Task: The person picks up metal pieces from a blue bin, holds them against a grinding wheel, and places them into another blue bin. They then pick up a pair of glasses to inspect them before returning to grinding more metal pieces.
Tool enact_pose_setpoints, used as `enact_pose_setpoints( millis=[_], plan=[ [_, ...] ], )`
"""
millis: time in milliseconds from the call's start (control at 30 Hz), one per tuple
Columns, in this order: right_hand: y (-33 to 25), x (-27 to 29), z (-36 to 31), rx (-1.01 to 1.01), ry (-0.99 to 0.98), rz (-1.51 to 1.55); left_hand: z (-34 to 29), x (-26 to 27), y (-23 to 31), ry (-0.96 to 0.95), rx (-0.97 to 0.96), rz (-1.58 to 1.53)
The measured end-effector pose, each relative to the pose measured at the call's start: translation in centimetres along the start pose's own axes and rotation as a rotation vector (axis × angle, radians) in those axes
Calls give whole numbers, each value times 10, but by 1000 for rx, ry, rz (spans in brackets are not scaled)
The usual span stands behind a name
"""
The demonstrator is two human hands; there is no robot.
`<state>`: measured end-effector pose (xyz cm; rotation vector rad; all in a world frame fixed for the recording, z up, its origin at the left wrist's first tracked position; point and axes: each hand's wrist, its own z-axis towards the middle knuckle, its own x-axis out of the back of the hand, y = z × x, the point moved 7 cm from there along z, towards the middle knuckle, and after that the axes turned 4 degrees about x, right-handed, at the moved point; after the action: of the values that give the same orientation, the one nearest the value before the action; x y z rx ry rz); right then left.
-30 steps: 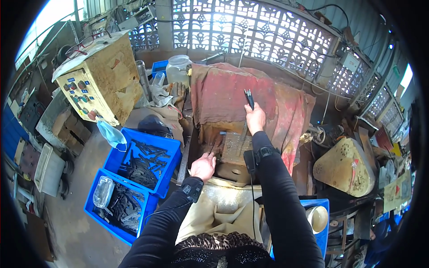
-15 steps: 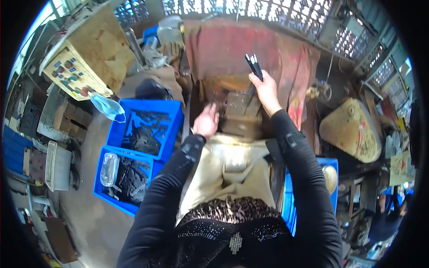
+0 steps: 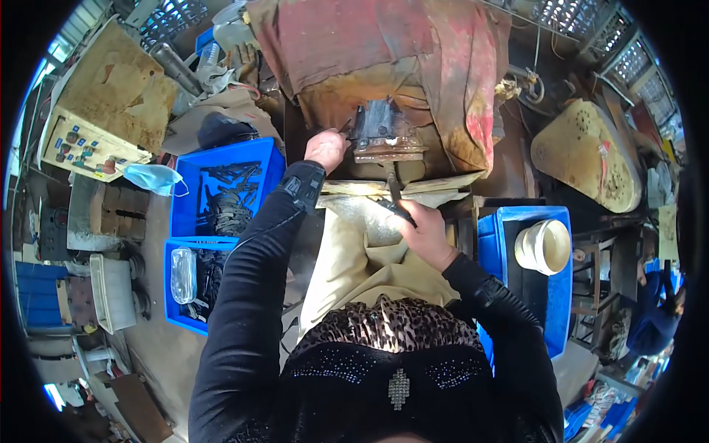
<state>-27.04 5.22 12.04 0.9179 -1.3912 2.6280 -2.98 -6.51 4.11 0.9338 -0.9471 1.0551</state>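
Note:
In front of me stands a rusty brown metal block [image 3: 389, 150], with dark upright pieces [image 3: 378, 118] on top of it. My left hand [image 3: 327, 150] is at the block's left side, fingers closed; whatever they pinch is too small and dark to name. Below the block, near my lap, my right hand [image 3: 428, 235] is closed round a long dark strip [image 3: 392, 179]. The strip's far end reaches up to the block's front; I cannot tell whether they touch. A pale apron [image 3: 347, 251] covers my lap.
Two blue crates [image 3: 277, 166] of dark strips stand at the left, a clear plastic box [image 3: 183, 275] in the nearer one. Another blue crate [image 3: 506, 221] with a cream pot [image 3: 543, 247] is at the right. Stained red cloth [image 3: 354, 40] hangs behind the block. A control box [image 3: 85, 151] stands far left.
My right hand has come down from above the block to my lap's edge. My left hand is now beside the block. Dark upright pieces now show on the block. The view has shifted.

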Motion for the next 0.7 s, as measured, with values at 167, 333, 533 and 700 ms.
enact_pose_setpoints(
  millis=[167,333,533,700],
  plan=[
    [-33,-23,2,9,-148,83,-32,-81,-110,-260,88,-188],
    [-1,-12,-6,-171,-197,167,-3,-105,-63,-284,104,-133],
    [13,-12,-4,-677,-313,696,-10,-62,-43,-360,62,88],
    [44,-5,4,-669,-68,1028,-18,25,-14,-77,341,-56]
  ],
)
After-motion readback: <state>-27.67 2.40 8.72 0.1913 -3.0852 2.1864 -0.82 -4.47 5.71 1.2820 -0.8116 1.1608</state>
